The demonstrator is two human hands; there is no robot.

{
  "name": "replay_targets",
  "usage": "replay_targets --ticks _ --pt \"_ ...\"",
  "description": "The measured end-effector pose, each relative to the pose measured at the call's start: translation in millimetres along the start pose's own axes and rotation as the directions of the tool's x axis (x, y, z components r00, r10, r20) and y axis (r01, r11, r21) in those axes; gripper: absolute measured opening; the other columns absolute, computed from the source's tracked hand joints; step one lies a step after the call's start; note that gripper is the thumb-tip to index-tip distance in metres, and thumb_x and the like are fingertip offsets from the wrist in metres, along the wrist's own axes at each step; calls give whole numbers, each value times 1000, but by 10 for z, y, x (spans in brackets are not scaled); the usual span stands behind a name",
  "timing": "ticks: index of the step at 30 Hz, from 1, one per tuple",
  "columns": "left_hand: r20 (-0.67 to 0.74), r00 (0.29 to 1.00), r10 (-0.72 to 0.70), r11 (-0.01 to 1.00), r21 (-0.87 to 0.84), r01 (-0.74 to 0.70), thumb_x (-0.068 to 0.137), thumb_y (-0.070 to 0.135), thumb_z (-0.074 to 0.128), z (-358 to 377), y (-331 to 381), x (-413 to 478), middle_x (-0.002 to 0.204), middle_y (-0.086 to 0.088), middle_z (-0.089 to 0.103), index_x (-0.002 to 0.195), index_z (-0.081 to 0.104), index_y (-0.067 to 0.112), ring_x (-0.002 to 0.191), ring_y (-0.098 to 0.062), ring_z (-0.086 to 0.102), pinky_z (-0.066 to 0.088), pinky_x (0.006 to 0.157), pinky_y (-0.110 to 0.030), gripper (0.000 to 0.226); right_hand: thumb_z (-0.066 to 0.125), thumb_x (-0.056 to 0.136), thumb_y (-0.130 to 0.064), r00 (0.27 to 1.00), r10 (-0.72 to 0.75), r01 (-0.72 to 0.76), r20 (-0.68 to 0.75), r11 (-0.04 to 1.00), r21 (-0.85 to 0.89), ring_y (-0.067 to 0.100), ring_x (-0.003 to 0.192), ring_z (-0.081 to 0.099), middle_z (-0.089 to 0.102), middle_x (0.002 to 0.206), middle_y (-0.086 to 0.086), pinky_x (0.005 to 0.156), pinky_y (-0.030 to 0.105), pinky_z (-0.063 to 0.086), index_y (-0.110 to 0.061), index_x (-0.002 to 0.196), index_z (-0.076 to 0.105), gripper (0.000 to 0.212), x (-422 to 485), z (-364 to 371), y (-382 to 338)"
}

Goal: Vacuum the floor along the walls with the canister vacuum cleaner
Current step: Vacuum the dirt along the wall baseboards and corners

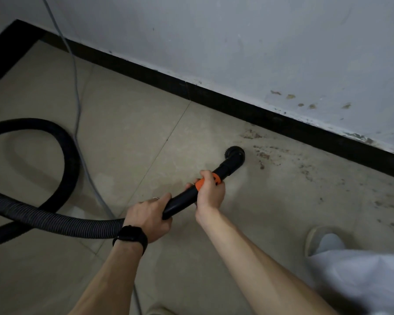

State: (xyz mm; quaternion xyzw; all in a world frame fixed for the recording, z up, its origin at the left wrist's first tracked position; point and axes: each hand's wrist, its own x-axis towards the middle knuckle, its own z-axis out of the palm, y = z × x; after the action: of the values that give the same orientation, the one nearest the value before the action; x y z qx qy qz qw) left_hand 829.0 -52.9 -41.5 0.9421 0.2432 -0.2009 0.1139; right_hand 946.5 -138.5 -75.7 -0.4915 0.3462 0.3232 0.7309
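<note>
The left hand grips the wand where the hose joins; the right hand grips it at the orange collar. The round nozzle, just beyond the right hand, sits on the floor beside debris. Advisable: press it flat, sweeping toward the skirting.

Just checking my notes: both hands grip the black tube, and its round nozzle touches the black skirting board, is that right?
No: the head view shows the round nozzle on the floor, apart from the skirting board. The left hand and right hand do grip the tube.
</note>
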Motion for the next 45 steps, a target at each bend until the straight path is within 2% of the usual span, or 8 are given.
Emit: replay_targets --ticks 9,15,24,29,33,39,45 --pt "-31 998 -53 999 -3 53 85 35 56 -52 150 155 78 6 51 104 45 28 76 -27 61 37 60 -29 23 66 89 -13 999 6 -5 42 1000 -21 26 47 59 55 63 3 67 42 56 -10 106 52 23 143 77 -182" --pt "-30 998 -55 998 13 56 86 35 55 -78 214 288 76 7 50 104 43 28 65 -22 48 37 58 -29 22 67 89 -13 999 -7 7 42 1000 -14 25 50 61 57 67 5 69 42 58 -8 117 55 31 258 96 -272" --pt "-27 999 -43 999 5 43 86 35 54 -69 377 501 76 8 48 105 43 27 64 -23 47 40 59 -30 24 67 88 -13 999 -38 39 39 999 -18 25 51 61 57 68 7 69 43 59 -7 117 55 32 442 80 -456" --pt "-27 999 -34 999 -24 34 86 34 54 -62 460 608 78 8 50 106 43 27 72 -26 61 46 60 -32 24 69 87 -14 998 -52 53 41 998 -27 26 50 60 57 65 5 67 43 57 -4 121 56 38 552 80 -560" --pt "-39 998 -40 999 -24 39 88 34 52 -55 514 697 79 8 52 107 42 28 66 -22 52 39 57 -30 23 68 88 -13 997 -50 53 65 998 -43 25 49 58 56 67 7 63 40 55 -6 119 55 34 628 94 -645" --pt "-39 996 -81 987 -143 75 87 32 54 -16 494 769 75 6 56 102 41 28 68 -24 60 50 60 -32 20 70 90 -14 995 -52 59 89 995 -84 28 51 59 57 70 8 64 41 57 -6 119 54 34 720 156 -682" --pt "-39 986 -162 950 -278 145 84 32 60 1 380 799 69 4 59 94 43 31 61 -20 59 49 56 -32 19 71 91 -15 993 -32 50 118 986 -160 26 55 60 58 75 10 62 38 58 -9 115 50 32 709 384 -671"
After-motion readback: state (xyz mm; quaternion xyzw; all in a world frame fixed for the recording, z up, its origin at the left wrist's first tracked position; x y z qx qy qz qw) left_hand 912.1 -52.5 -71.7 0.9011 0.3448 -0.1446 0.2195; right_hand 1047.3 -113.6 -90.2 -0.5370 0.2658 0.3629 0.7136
